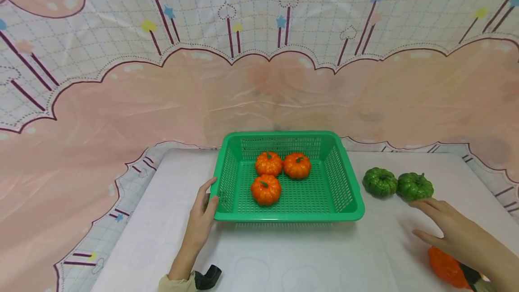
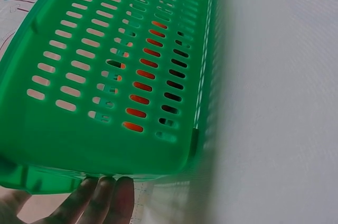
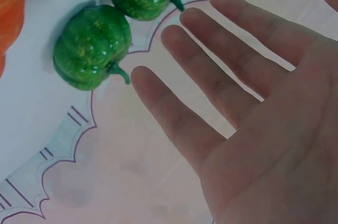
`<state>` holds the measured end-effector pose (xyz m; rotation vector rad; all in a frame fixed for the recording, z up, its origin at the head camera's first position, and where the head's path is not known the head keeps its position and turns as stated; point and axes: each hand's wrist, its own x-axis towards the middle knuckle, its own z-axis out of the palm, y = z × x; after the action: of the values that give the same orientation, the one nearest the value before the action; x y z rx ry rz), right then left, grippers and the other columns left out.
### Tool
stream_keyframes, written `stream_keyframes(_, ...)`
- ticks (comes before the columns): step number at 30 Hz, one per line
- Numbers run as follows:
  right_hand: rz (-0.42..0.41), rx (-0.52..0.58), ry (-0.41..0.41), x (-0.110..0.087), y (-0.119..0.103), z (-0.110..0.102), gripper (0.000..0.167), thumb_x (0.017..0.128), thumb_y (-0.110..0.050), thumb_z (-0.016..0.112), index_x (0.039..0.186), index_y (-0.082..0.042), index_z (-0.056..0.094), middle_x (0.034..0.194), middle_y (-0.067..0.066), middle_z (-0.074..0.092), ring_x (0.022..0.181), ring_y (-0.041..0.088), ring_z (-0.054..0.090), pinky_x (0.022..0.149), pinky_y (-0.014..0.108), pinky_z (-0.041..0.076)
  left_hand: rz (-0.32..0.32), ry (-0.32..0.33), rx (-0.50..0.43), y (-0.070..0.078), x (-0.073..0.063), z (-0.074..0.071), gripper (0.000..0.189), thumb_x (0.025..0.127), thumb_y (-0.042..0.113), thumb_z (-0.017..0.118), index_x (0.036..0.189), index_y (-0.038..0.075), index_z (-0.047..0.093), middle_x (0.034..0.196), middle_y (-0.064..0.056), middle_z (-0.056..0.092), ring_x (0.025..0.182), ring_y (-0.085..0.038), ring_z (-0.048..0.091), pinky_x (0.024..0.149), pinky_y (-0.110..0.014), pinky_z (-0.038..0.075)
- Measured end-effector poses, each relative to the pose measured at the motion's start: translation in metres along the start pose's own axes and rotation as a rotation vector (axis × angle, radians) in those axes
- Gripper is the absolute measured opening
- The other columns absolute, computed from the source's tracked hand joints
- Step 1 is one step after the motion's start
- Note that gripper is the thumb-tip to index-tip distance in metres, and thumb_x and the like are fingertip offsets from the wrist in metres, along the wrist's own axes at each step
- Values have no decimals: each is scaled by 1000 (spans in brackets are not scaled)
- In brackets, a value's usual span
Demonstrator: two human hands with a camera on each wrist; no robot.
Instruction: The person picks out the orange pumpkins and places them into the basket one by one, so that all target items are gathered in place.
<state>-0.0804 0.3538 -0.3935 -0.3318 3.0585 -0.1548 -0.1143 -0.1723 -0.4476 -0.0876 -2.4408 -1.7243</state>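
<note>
A green plastic basket (image 1: pixel 284 216) with slotted walls stands on the white table, holding three small orange pumpkins, one at the back left (image 1: pixel 268 164), one at the back right (image 1: pixel 297 166) and one in front (image 1: pixel 265 190). My left hand (image 1: pixel 201 215) touches its left rim, thumb apart from the fingers; from the left wrist view, fingertips (image 2: pixel 122 195) meet the basket's outer side. My right hand (image 1: pixel 450 226) hovers with spread fingers, holding nothing. Close to its fingertips are two green pumpkins, left (image 1: pixel 380 182) and right (image 1: pixel 415 186), side by side on the table.
Under my right wrist lies a larger orange lobed thing (image 1: pixel 446 267), partly hidden by the arm. A printed cloth (image 1: pixel 275 93) with pink scallops hangs behind the table (image 1: pixel 162 202). Black straps (image 1: pixel 208 277) sit on the wrists.
</note>
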Motion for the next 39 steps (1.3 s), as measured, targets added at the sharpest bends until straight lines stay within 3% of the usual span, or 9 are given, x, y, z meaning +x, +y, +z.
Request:
stream_keyframes(5, 35, 1, -52, -3, 7, 4, 64, 77, -37, 83, 122, 2, 62, 121, 33, 55, 107, 50, 51, 82, 65, 47, 0, 12, 19, -1, 1, 1, 45, 108, 26, 43, 152, 26, 36, 127, -22, 61, 114, -33, 58, 90, -46, 45)
stream_keyframes(12, 56, 28, -123, -9, 20, 11, 63, 76, -32, 85, 120, 6, 61, 116, 33, 56, 100, 49, 53, 79, 62, 50, 1, 16, 38, 1, 3, 0, 44, 108, 23, 41, 152, 26, 37, 131, -24, 60, 115, -33, 58, 90, -48, 45)
stream_keyframes(18, 82, 72, -176, -14, 31, 16, 64, 75, -30, 85, 119, 9, 59, 114, 35, 55, 98, 49, 53, 80, 63, 49, -9, 21, 54, 2, 4, 1, 44, 108, 22, 41, 151, 26, 37, 123, -20, 63, 104, -27, 59, 85, -38, 46)
stream_keyframes(28, 192, 149, -320, -20, 47, 26, 76, 78, -50, 80, 121, 9, 57, 119, 41, 50, 96, 52, 51, 79, 63, 51, 3, 11, 36, 6, 4, 0, 44, 108, 21, 41, 152, 23, 37, 131, -23, 60, 117, -32, 58, 91, -44, 45)
stream_keyframes(39, 258, 239, -403, -21, 53, 41, 90, 75, -59, 78, 124, 12, 55, 119, 40, 50, 91, 34, 56, 82, 54, 54, -7, 20, 35, 3, 4, 1, 44, 108, 21, 41, 152, 24, 38, 128, -23, 61, 114, -32, 59, 90, -43, 46)
